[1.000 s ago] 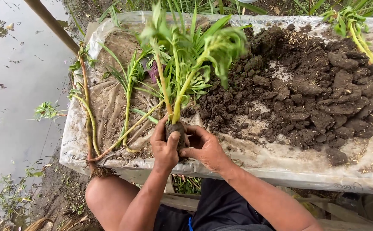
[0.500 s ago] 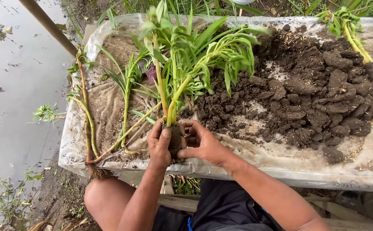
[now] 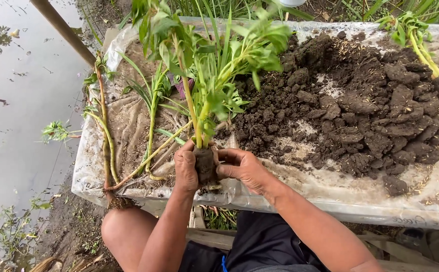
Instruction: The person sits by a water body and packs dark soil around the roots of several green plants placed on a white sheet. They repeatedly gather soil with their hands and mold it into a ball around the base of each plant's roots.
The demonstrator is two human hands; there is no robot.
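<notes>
Both hands, left hand (image 3: 186, 168) and right hand (image 3: 242, 166), press their fingers closed around the soil ball (image 3: 205, 165) of a leafy plant (image 3: 214, 60), at the plastic-covered tabletop's (image 3: 330, 194) near edge. Beyond the fingers to the right lies a soil heap (image 3: 365, 111); left, cut stems (image 3: 106, 146), then water (image 3: 13, 100).

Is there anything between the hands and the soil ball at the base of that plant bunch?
Nothing visible. The left hand and right hand both press directly on the soil ball under the plant bunch, one on each side. Loose stems lie off to the left on the plastic sheet, apart from the hands.
</notes>
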